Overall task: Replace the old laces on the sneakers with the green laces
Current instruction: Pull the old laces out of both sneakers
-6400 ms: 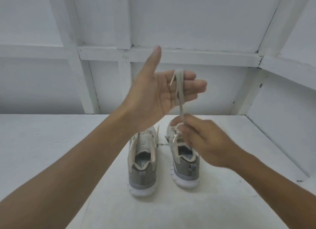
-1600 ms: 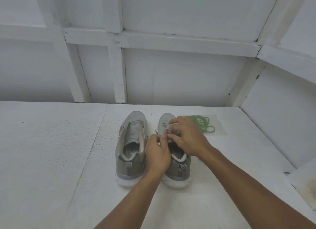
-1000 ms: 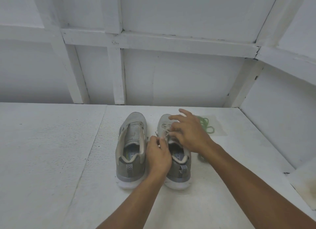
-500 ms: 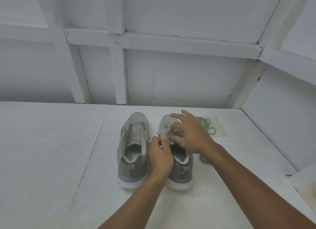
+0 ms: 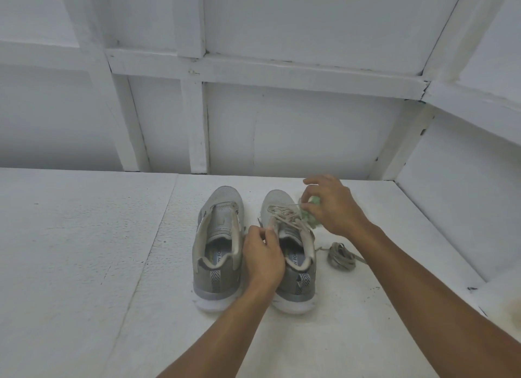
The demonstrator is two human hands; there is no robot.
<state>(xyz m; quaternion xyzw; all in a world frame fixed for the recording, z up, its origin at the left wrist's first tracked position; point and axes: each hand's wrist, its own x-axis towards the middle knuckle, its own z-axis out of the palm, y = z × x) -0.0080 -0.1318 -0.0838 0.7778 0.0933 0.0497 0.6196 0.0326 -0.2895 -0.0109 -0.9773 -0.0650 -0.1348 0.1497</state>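
The only writing that can be read is printed on the insoles: the letters "Y FO" show inside the left sneaker (image 5: 218,248) and again inside the right sneaker (image 5: 293,253), with the rest of each word hidden under the collar or too small to make out. Both shoes are grey-beige with mesh toes, white soles and a black-and-white chevron strip on each heel tab. They stand side by side, heels toward the camera, on the white table (image 5: 84,264) in front of a white panelled wall (image 5: 310,137). The left sneaker has bare eyelets and an exposed tongue. The right one carries a beige lace (image 5: 284,215), loose and slack across its upper eyelets. The left hand (image 5: 263,257) is curled, thumb and forefinger pinching at the inner eyelet edge of the right sneaker. The right hand (image 5: 332,205) hovers just right of that shoe's toe, fingers curled, thumb and forefinger nipping a thin strand of the beige lace. The green laces (image 5: 311,211) lie on the table close behind that hand, blurred and mostly hidden by it. A removed lace bundle (image 5: 341,256), beige and coiled, rests on the table just right of the right sneaker.
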